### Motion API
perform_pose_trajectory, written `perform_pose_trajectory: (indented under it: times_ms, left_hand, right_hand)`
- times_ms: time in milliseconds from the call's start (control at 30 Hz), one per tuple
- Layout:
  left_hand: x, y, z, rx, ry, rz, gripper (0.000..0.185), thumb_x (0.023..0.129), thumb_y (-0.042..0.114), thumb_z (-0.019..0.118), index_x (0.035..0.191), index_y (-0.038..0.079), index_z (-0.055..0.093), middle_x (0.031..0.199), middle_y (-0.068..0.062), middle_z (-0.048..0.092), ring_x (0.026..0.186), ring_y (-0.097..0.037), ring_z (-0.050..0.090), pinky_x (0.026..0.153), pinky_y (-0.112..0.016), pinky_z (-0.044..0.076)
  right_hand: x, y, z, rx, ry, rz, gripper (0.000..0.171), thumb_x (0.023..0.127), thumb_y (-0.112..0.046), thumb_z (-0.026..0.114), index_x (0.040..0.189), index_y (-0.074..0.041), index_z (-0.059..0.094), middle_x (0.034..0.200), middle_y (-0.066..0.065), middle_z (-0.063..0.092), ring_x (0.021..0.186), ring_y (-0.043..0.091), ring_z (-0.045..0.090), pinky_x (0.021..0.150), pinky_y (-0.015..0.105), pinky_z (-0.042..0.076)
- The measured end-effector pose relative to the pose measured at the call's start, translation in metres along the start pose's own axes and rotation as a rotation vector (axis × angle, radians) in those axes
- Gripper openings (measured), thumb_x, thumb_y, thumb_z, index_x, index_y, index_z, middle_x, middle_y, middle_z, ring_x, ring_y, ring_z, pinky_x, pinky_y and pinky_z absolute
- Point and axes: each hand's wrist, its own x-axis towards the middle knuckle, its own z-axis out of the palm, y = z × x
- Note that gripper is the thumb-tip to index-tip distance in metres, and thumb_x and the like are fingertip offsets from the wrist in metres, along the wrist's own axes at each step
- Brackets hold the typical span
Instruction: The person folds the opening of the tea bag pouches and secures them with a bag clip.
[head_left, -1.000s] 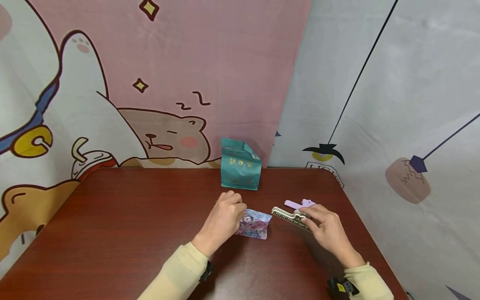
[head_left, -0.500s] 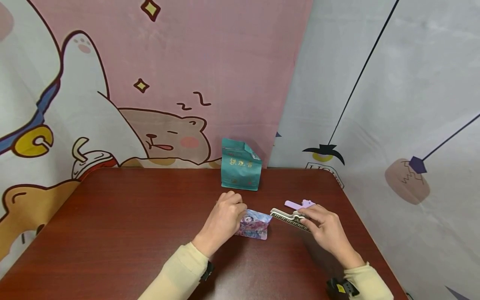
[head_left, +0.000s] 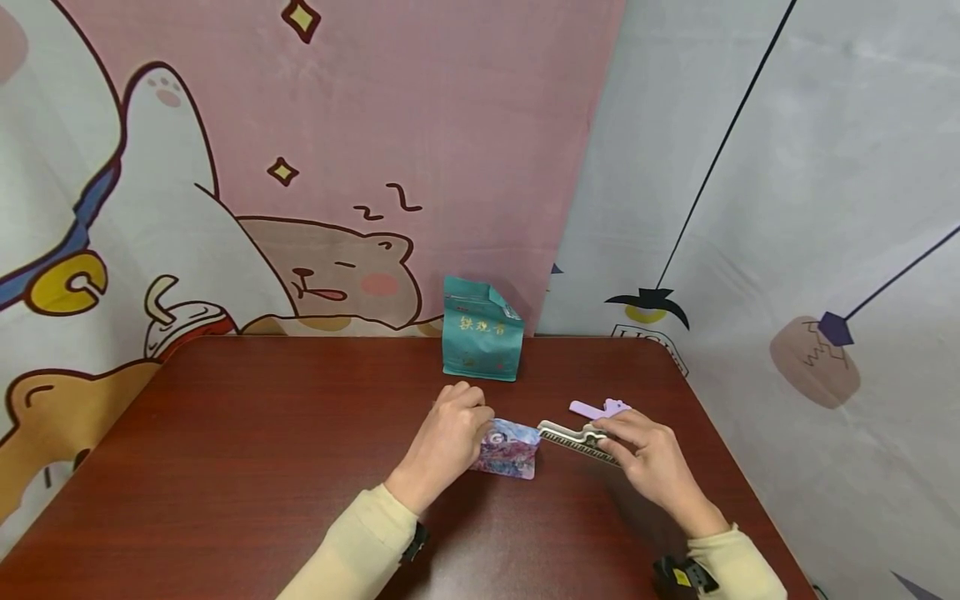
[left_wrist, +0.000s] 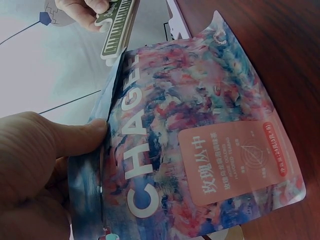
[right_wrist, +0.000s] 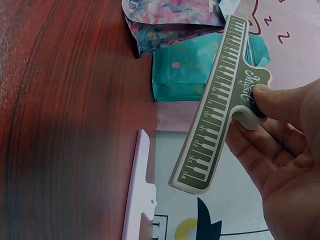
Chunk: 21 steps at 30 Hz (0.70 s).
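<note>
My left hand pinches the folded top edge of a pink-and-blue tea pouch marked CHAGEE, thumb on the near side. The pouch stands on the table, its lower part toward the wood. With thumb and fingers my right hand grips the handle of an olive-and-white bag clip printed with piano keys. The clip's far end is at the pouch's right top corner; whether it touches cannot be told. A lilac bag clip lies on the table just beyond my right hand, partly hidden by it in the head view.
A teal tea bag stands upright at the back of the brown table, behind the pouch. A patterned cloth backdrop hangs right behind the table's far edge.
My right hand has tilted the olive clip slightly, and its far end has come a little left and down to the pouch's corner. The left hand and pouch have stayed put.
</note>
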Motion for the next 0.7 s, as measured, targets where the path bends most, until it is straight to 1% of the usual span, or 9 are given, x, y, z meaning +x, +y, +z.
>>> perform_pose_trajectory:
  times_ms: [333, 600, 700]
  left_hand:
    - [-0.0004, 0.0006, 0.0001, 0.002, 0.01, 0.012, 0.011, 0.084, 0.003, 0.084, 0.079, 0.009, 0.078, 0.073, 0.003, 0.055, 0.075, -0.014, 0.049, 0.069, -0.029, 0.04]
    - [-0.001, 0.0004, 0.0003, -0.002, 0.005, 0.009, 0.009, 0.084, 0.003, 0.084, 0.08, 0.009, 0.078, 0.073, 0.002, 0.056, 0.074, -0.014, 0.049, 0.068, -0.028, 0.04]
    - [-0.0008, 0.0005, 0.0003, -0.003, 0.008, 0.012, 0.01, 0.085, 0.003, 0.084, 0.08, 0.009, 0.078, 0.073, 0.002, 0.056, 0.074, -0.014, 0.049, 0.068, -0.028, 0.039]
  right_hand:
    - [0.0021, -0.0031, 0.0022, 0.0, -0.017, 0.013, 0.039, 0.066, 0.016, 0.087, 0.097, -0.008, 0.081, 0.091, -0.001, 0.074, 0.08, 0.012, 0.066, 0.075, 0.011, 0.047]
    - [0.0055, -0.0062, 0.0065, 0.001, 0.003, -0.008, 0.039, 0.065, 0.015, 0.087, 0.096, -0.008, 0.081, 0.091, -0.001, 0.075, 0.083, 0.016, 0.067, 0.08, 0.012, 0.047]
    - [0.0071, -0.0072, 0.0079, -0.001, 0.008, -0.02, 0.039, 0.065, 0.015, 0.087, 0.096, -0.008, 0.081, 0.091, -0.001, 0.075, 0.083, 0.017, 0.066, 0.08, 0.013, 0.047]
